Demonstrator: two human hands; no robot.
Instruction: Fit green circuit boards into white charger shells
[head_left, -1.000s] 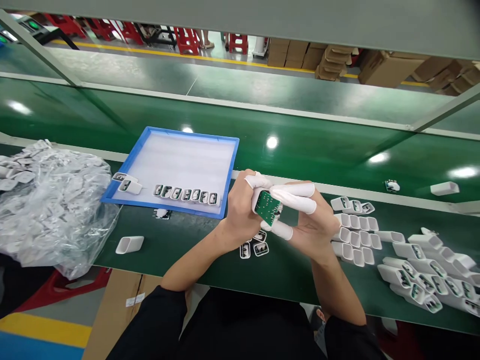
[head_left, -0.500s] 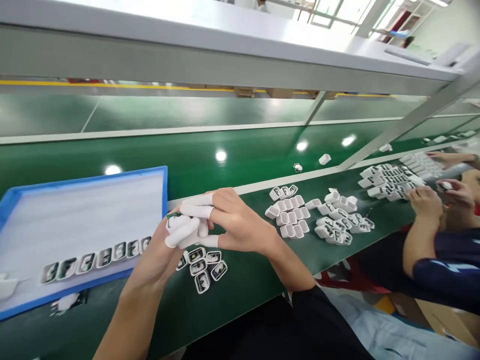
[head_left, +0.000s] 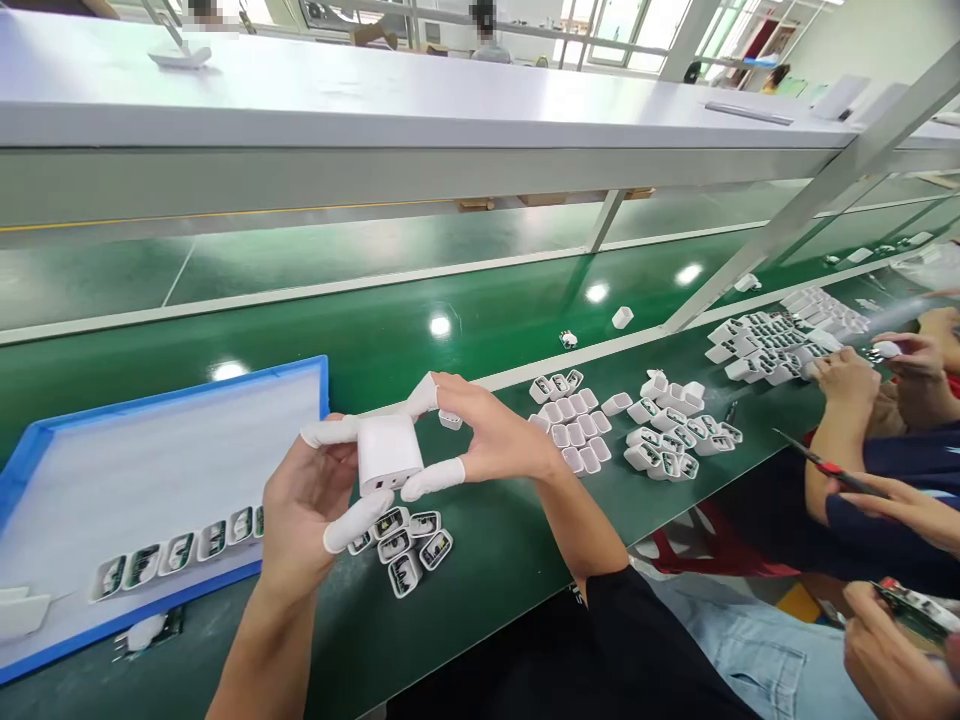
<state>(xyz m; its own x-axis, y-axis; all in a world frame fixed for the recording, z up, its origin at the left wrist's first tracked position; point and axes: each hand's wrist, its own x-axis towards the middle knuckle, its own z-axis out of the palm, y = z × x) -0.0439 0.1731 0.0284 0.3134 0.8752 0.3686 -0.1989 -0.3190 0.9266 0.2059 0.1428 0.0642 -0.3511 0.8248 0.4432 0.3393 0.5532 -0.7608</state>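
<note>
A white charger housing (head_left: 390, 452), with small port openings along its lower edge, is raised above the bench between both hands. My left hand (head_left: 307, 490) grips its left side, with fingers at the upper left and the thumb at the bottom edge. On the other side, my right hand (head_left: 491, 430) holds it with a fingertip at the upper right corner and the thumb at the lower right. White finger cots cover the fingertips and thumbs. Just below lie several open white housings (head_left: 405, 573) with circuit parts showing inside.
A blue-rimmed tray (head_left: 324, 385) at left holds a row of filled housings (head_left: 180, 552). Empty housings (head_left: 576, 433) and more filled ones (head_left: 664, 460) stand in groups at right. Co-workers' hands (head_left: 847, 390) work farther right, one near a red-and-black tool (head_left: 832, 468).
My hands have moved apart from their overlapped hold, and the charger housing now shows its broad face and ports. At far right, a co-worker's hands with the tool and a circuit board have come into view.
</note>
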